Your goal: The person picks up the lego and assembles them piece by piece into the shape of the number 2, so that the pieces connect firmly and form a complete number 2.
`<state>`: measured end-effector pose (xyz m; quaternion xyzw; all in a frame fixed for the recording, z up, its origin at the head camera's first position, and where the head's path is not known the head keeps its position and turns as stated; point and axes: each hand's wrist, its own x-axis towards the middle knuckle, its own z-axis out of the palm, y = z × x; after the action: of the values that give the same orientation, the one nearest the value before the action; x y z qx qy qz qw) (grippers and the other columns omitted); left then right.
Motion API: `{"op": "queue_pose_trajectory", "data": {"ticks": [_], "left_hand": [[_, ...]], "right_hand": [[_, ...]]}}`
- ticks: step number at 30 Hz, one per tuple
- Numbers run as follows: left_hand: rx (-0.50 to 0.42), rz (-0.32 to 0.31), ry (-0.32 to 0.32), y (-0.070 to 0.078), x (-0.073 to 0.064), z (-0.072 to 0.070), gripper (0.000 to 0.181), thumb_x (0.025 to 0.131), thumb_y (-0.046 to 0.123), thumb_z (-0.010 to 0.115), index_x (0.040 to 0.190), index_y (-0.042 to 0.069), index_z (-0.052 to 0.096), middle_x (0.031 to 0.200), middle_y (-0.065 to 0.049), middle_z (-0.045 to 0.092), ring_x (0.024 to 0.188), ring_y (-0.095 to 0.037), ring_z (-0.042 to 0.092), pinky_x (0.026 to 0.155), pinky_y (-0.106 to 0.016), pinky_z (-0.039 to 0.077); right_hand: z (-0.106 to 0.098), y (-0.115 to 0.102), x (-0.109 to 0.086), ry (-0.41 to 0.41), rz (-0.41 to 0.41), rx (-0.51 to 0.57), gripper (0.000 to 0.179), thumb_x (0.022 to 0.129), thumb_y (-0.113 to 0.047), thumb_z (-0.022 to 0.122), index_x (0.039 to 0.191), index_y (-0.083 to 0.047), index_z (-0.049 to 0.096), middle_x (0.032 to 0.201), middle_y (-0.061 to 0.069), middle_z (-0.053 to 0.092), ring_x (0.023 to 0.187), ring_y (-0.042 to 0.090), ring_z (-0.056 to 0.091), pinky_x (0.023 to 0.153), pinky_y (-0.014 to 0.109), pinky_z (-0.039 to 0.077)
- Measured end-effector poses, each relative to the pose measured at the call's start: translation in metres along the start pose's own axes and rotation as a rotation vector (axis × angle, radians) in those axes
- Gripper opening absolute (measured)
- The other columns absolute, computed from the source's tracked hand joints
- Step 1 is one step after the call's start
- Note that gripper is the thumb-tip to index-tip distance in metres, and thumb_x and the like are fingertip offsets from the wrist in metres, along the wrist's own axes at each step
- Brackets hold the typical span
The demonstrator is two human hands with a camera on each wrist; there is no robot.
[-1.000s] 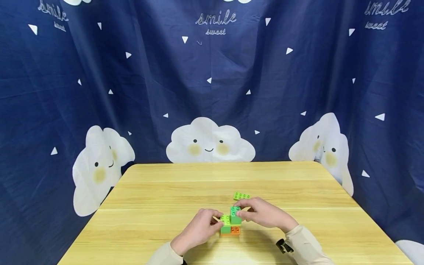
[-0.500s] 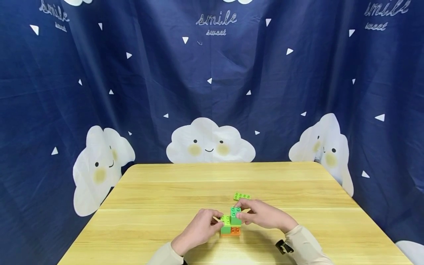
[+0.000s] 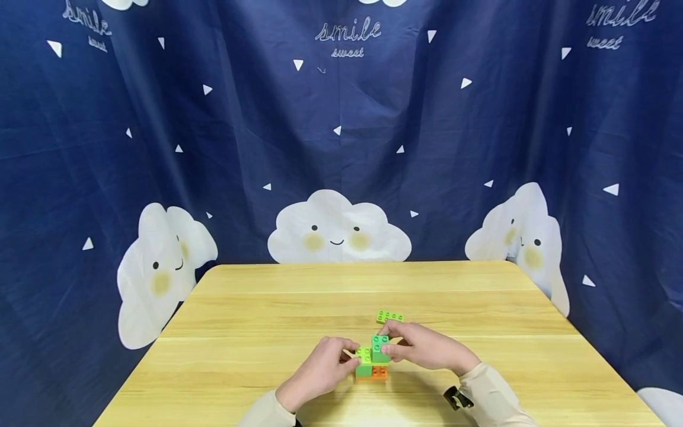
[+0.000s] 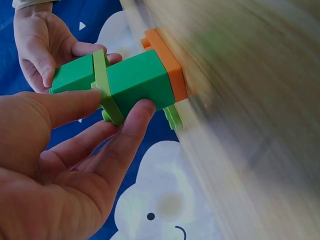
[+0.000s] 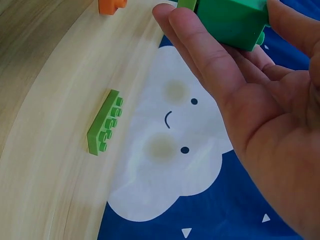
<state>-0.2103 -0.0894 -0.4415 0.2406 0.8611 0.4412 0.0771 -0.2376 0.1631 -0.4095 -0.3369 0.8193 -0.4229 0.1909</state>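
Observation:
A small stack of toy building bricks stands on the table. At its base is an orange plate (image 3: 379,372), under a lower green brick (image 4: 140,77). A lime plate (image 4: 102,80) lies across that brick and overhangs to the right above the orange plate. My left hand (image 3: 332,367) pinches the stack's left side, its thumb at the lime plate and a fingertip against the lower green brick. My right hand (image 3: 427,344) grips the upper green brick (image 3: 380,349) between thumb and fingers, on the right half of the lime plate. Whether its studs are fully seated is hidden.
A loose lime plate (image 5: 104,122) with studs lies flat on the wooden table (image 3: 240,332), just behind the right hand. A dark blue curtain (image 3: 341,148) with cloud prints hangs past the far edge.
The upper green brick has sunk very slightly onto the lime plate, with my right fingers still holding it. My left hand stays in place on the stack.

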Motion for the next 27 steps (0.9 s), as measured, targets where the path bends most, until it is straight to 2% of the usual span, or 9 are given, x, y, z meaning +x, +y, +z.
{"op": "queue_pose_trajectory", "data": {"ticks": [6, 15, 19, 23, 27], "left_hand": [[0.001, -0.002, 0.001, -0.0005, 0.0001, -0.0001, 0.03, 0.097, 0.01, 0.07, 0.122, -0.006, 0.069, 0.11, -0.014, 0.075, 0.083, -0.009, 0.072, 0.068, -0.019, 0.058], [0.009, 0.007, -0.002, -0.0007, 0.0001, -0.0005, 0.03, 0.097, 0.01, 0.07, 0.123, -0.006, 0.069, 0.11, -0.014, 0.075, 0.083, -0.009, 0.073, 0.068, -0.019, 0.058], [0.008, 0.004, -0.005, -0.0005, 0.0001, -0.0003, 0.03, 0.098, 0.01, 0.07, 0.123, -0.006, 0.069, 0.109, -0.013, 0.075, 0.083, -0.009, 0.072, 0.069, -0.02, 0.059], [0.005, 0.002, -0.006, -0.0004, -0.0002, -0.0002, 0.03, 0.098, 0.01, 0.07, 0.123, -0.006, 0.069, 0.109, -0.013, 0.075, 0.083, -0.01, 0.073, 0.069, -0.02, 0.059], [0.006, 0.005, -0.005, -0.0008, -0.0006, -0.0002, 0.029, 0.097, 0.01, 0.07, 0.122, -0.006, 0.07, 0.11, -0.014, 0.075, 0.083, -0.009, 0.073, 0.069, -0.02, 0.059]], "right_hand": [[0.0001, 0.0004, -0.0004, -0.003, 0.008, 0.009, 0.018, 0.107, -0.025, 0.055, 0.119, -0.011, 0.06, 0.118, 0.005, 0.068, 0.097, 0.016, 0.071, 0.081, 0.028, 0.06], [0.0007, -0.0004, 0.0004, -0.01, 0.022, 0.031, 0.021, 0.109, -0.026, 0.053, 0.12, -0.009, 0.058, 0.113, 0.008, 0.066, 0.096, 0.03, 0.071, 0.08, 0.038, 0.062], [0.0005, -0.0011, 0.0, -0.011, 0.029, 0.04, 0.021, 0.108, -0.026, 0.053, 0.119, -0.009, 0.059, 0.113, 0.008, 0.066, 0.098, 0.027, 0.071, 0.082, 0.038, 0.062], [0.0008, -0.0015, -0.0003, -0.013, 0.028, 0.055, 0.02, 0.107, -0.025, 0.055, 0.119, -0.009, 0.059, 0.114, 0.008, 0.065, 0.098, 0.019, 0.07, 0.082, 0.035, 0.062], [0.0012, -0.0013, 0.0, -0.014, 0.019, 0.049, 0.019, 0.107, -0.024, 0.057, 0.118, -0.01, 0.06, 0.115, 0.007, 0.066, 0.097, 0.018, 0.07, 0.082, 0.031, 0.061]]}}
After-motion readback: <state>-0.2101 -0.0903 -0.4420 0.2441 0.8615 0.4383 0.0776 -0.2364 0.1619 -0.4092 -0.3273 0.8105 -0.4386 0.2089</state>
